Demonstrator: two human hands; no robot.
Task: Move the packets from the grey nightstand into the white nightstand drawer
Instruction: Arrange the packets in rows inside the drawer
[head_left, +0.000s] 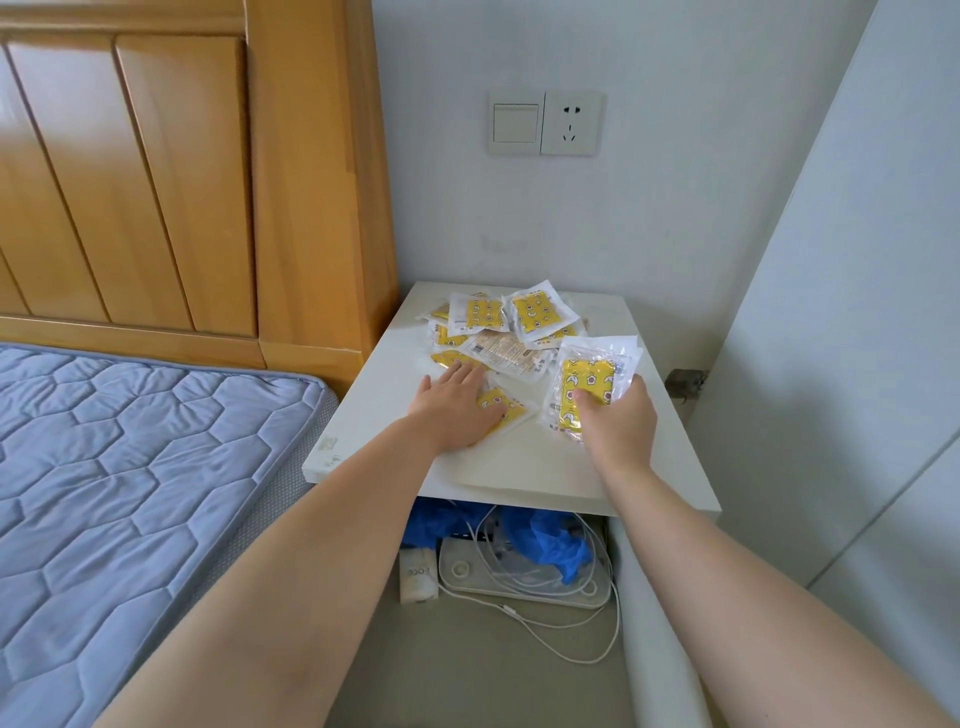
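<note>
Yellow-printed packets (511, 332) loose on the nightstand top (613, 478), none visible in the open drawer (441, 665) below among cables (524, 577) and blue plastic (556, 545); looks early, with nearly all the moving left to do. Grips a fanned bunch (589, 384) in the right hand (615, 421), thumb in front and fingers curled behind, just above the top. Presses a single packet (501, 408) flat under the straight-fingered left hand (457, 410)

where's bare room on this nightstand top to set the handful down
Bare: the right strip of the nightstand top, between the right hand and the edge; the back right corner by the wall; the front left corner beside the left hand. Crowded: the loose packets across the back and middle.
</note>
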